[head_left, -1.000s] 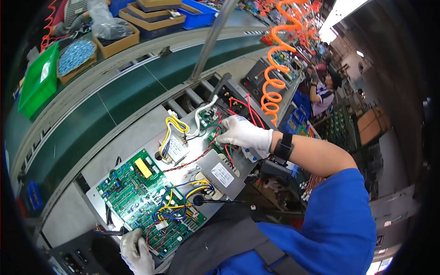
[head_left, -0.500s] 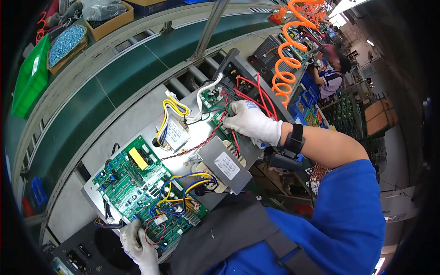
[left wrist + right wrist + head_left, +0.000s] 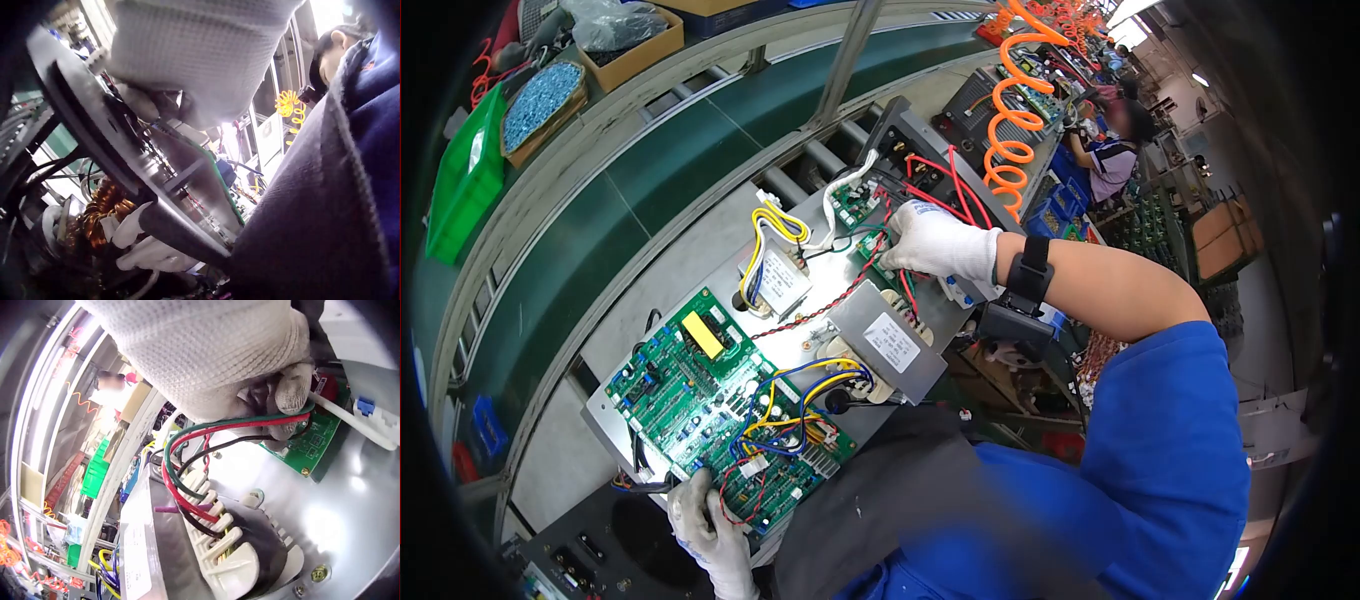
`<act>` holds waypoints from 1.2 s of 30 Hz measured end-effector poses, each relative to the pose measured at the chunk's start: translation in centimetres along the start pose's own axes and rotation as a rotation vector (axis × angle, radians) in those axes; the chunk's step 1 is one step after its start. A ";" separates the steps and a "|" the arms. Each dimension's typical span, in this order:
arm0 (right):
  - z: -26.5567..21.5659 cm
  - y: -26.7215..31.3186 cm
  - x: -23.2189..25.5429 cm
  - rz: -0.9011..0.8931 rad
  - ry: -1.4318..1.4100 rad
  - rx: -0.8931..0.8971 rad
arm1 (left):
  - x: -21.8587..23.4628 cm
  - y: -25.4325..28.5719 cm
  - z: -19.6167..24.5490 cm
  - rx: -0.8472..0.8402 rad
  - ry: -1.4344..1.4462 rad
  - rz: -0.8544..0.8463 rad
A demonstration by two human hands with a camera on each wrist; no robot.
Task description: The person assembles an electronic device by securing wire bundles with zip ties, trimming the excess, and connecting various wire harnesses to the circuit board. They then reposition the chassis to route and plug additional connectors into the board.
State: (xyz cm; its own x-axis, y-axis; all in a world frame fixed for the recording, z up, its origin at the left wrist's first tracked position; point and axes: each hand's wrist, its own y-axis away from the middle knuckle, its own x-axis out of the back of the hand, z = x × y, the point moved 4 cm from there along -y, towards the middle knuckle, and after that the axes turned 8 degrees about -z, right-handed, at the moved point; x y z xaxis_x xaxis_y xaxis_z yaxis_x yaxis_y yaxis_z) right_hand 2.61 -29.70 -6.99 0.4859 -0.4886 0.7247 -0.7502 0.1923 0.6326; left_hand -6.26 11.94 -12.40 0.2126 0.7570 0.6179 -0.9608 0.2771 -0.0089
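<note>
The gloved right hand (image 3: 940,242) is at a small green board (image 3: 872,247) at the panel's upper end. In the right wrist view its curled fingers pinch green, red and black wires (image 3: 250,422) against that small board (image 3: 312,445). Those wires run from a transformer (image 3: 219,550) with a white bobbin. The gloved left hand (image 3: 710,535) lies at the lower corner of the large green circuit board (image 3: 700,390), its fingers bent at the edge of the metal panel. In the left wrist view the left glove (image 3: 200,50) hides most of its own grip.
A second transformer (image 3: 778,280) with yellow and white wires sits on the panel. Beyond are rollers (image 3: 825,160), a green conveyor (image 3: 690,150), a green bin (image 3: 468,180) and a box of blue parts (image 3: 543,108). An orange coiled hose (image 3: 1012,120) hangs at the right.
The head view has shifted a little. The right hand stays at the small board, its wrist slightly turned; the left hand stays at the panel's lower corner.
</note>
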 end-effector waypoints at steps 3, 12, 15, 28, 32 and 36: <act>-0.3 0.1 -0.7 0.104 0.098 0.032 | 0.2 -0.3 0.4 0.006 -0.039 -0.007; -3.1 0.7 2.0 0.000 0.547 0.333 | 1.2 -5.3 10.4 -0.279 -0.321 -0.073; -7.4 6.9 4.1 0.112 0.363 0.520 | -0.2 -6.0 9.8 -0.159 -0.336 -0.326; -14.7 8.0 -1.4 -0.050 -0.310 1.017 | 7.0 -2.4 16.4 -0.157 -0.138 0.071; -9.9 8.6 1.4 0.029 -0.712 1.006 | 8.8 -0.2 11.8 -0.114 -0.469 0.147; 0.2 11.8 2.8 0.466 -0.711 1.031 | 5.6 1.0 11.7 -0.133 -0.251 0.062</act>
State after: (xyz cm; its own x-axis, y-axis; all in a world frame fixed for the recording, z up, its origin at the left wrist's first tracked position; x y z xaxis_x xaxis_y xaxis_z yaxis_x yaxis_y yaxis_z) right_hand -5.02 -28.95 2.44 -0.0075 -0.9483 0.3172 -0.9280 -0.1115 -0.3556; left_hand -8.15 9.56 0.27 0.0869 0.6091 0.7883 -0.9353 0.3224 -0.1460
